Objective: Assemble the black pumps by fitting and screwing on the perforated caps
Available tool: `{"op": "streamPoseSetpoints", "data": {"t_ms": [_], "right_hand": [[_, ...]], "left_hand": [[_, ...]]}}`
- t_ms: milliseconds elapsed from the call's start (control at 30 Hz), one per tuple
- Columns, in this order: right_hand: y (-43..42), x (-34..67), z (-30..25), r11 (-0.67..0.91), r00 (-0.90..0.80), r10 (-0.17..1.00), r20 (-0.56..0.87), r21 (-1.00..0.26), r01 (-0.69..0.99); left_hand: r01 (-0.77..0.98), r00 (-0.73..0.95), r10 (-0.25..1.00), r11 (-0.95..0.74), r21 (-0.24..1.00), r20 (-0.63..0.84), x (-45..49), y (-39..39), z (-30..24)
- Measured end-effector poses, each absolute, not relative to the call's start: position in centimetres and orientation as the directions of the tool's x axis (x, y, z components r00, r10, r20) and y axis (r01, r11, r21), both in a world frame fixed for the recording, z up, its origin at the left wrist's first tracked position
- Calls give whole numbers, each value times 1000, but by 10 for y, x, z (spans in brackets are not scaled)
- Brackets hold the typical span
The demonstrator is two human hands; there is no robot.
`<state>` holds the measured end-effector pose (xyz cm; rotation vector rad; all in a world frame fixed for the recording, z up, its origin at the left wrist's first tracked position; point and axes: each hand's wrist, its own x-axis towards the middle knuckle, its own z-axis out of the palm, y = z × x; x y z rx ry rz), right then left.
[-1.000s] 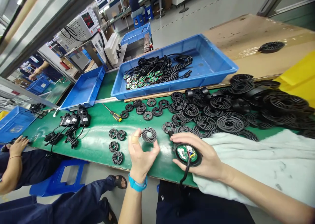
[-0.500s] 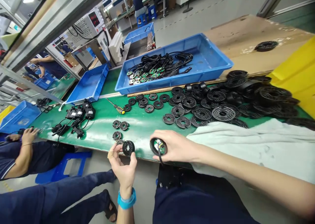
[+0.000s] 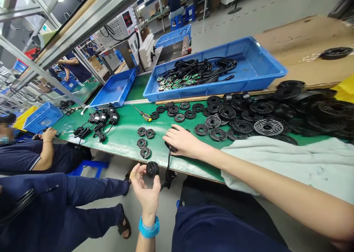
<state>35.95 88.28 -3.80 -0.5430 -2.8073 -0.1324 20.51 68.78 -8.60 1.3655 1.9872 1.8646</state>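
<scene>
Grooved black cap (image 3: 152,169): off the near edge of the worktop (image 3: 125,132), pinched between the thumb and fingers of your left hand (image 3: 147,191), palm upward. Your right hand (image 3: 184,143) is curled palm-down over a black round housing (image 3: 172,148), mostly hidden by the fingers; a cord (image 3: 168,160) drops from it past the edge.

Progress, as far as it shows: you have one piece in each hand, well apart, not joined. Whether the housing is finished inside, cannot tell. Four small discs (image 3: 145,157) sit in a loose group just beyond your left hand, apart from the large heap of discs (image 3: 246,128) to the right. Plenty of loose stock remains, by the look of it: circuit boards (image 3: 177,83) and black cables (image 3: 193,68) lie in the big blue bin (image 3: 250,65).

Surface: green, glossy. Screwdriver (image 3: 145,116) lying beyond the four discs; corded black blocks (image 3: 103,116) farther left; pale cloth (image 3: 265,156) under your right forearm. Brown cardboard (image 3: 293,41) at far right.

Room: co-worker's hand (image 3: 49,134) at the worktop, far left. Metal beam (image 3: 72,27) overhead, red-display instrument (image 3: 127,19) behind, someone seated (image 3: 175,3) at the back.
</scene>
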Motion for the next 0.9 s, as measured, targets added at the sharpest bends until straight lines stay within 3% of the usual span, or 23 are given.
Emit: {"op": "streamPoseSetpoints", "data": {"t_ms": [267, 467, 567, 667, 733, 900], "right_hand": [[878, 379, -52, 939, -866, 341, 365, -101, 327], [857, 403, -46, 939, -862, 340, 376, -94, 330], [837, 434, -50, 897, -772, 430, 468, -124, 424], [815, 473, -66, 744, -524, 614, 591, -210, 635], [806, 497, -81, 627, -388, 700, 600, -255, 736], [805, 522, -110, 612, -355, 740, 571, -354, 707]], "left_hand": [[453, -598, 660, -190, 871, 455, 215, 690, -83], [524, -464, 650, -347, 778, 602, 237, 696, -80], [557, -390, 647, -401, 727, 656, 257, 707, -82], [618, -294, 656, -424, 662, 695, 277, 722, -88], [674, -215, 650, -441, 592, 729, 285, 733, -94], [749, -178, 515, -482, 455, 838, 283, 753, -103]]}}
